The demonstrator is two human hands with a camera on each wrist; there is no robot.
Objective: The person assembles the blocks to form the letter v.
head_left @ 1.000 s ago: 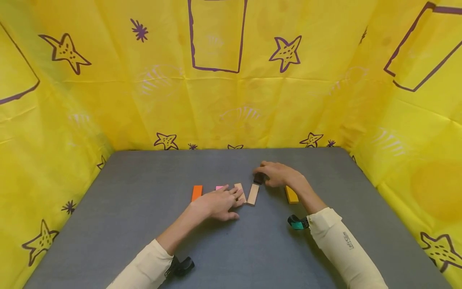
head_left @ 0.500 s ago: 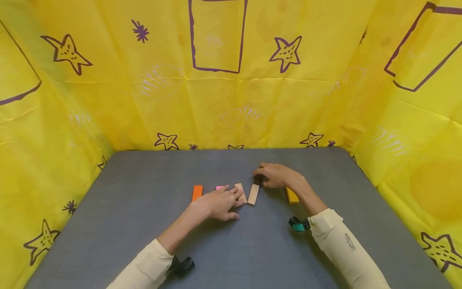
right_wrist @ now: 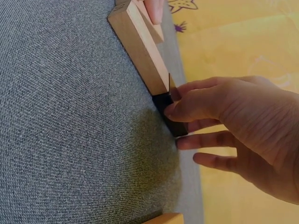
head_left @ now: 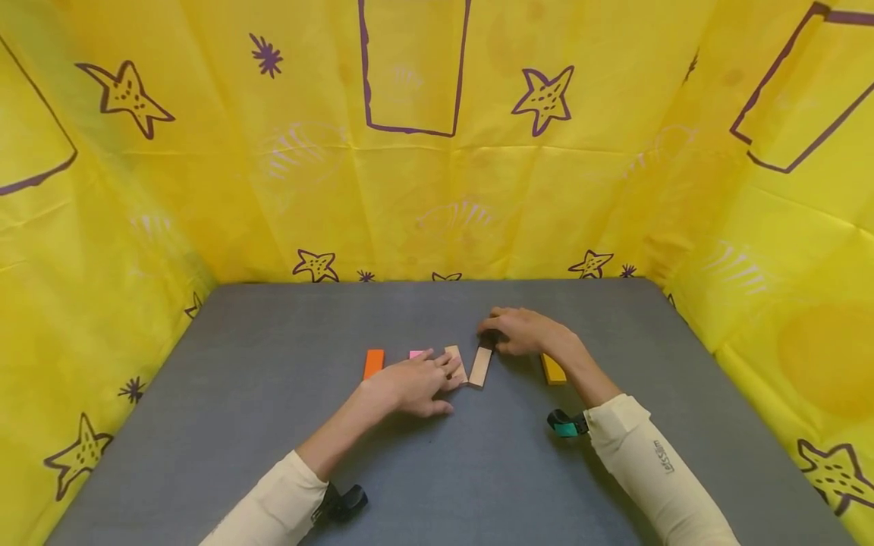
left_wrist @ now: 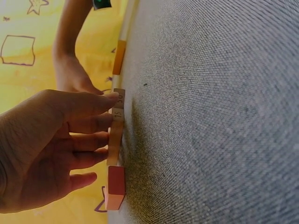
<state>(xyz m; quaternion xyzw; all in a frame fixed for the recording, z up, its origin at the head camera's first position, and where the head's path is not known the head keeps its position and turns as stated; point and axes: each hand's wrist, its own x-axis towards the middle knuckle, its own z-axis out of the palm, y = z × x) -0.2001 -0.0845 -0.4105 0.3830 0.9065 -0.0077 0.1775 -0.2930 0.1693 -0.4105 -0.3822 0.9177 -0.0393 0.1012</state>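
Both my hands were over the grey table in the head view: the left hand spread, fingers apart, across the left plain block, the right hand pinching the black block at the far end of the right plain block. The two plain blocks made a V, with the yellow block by my right wrist; the orange block showed in this view only, and my left hand hid most of the pink block. From the left wrist I saw the pink block's near end, and numerals, seemingly 15 and 50, on the plain blocks. From the right wrist I saw my thumb on the black block's side, its end against the right plain block, and a corner of the yellow block
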